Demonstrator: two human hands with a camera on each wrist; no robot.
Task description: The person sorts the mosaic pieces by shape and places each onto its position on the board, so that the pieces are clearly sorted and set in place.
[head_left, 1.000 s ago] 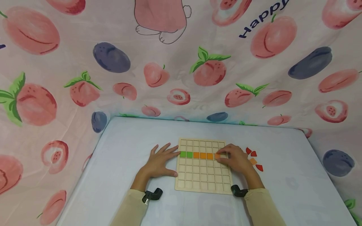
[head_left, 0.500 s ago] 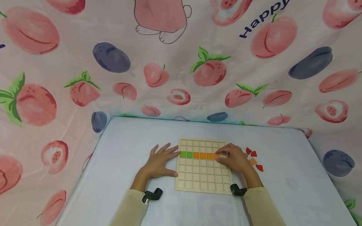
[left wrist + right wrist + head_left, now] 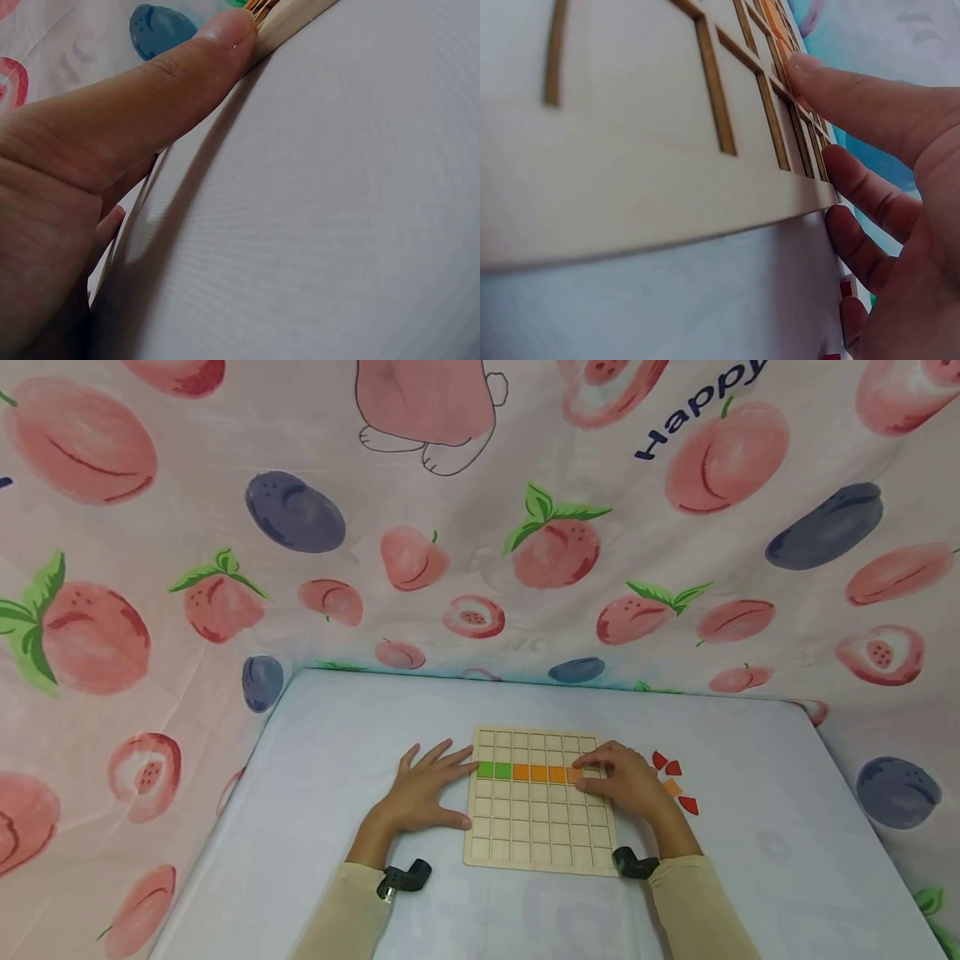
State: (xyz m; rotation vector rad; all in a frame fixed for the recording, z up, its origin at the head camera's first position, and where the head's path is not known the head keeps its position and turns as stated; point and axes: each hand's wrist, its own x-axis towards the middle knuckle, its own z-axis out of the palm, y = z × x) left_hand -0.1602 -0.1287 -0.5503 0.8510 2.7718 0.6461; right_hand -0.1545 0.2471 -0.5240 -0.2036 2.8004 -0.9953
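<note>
A square wooden grid board (image 3: 536, 835) lies on the table. One row holds green tiles (image 3: 494, 770) at its left end, then orange tiles (image 3: 538, 773). My right hand (image 3: 628, 781) pinches a further orange tile (image 3: 575, 775) at the right of that row, thumb and index at its edges; in the right wrist view the thumb of this hand (image 3: 900, 120) touches orange at the grid. With fingers spread, my left hand (image 3: 427, 789) rests at the board's left edge, and in the left wrist view its thumb (image 3: 172, 82) presses against the board's side (image 3: 289, 28).
Right of the board, partly beside my right forearm, lie several red pieces (image 3: 688, 806) and an orange tile (image 3: 672, 787). A fruit-patterned cloth (image 3: 465, 543) rises behind the white table (image 3: 360, 710). Each wrist wears a black device (image 3: 407, 876).
My right hand has shifted only slightly at the orange tile. The left hand has not moved.
</note>
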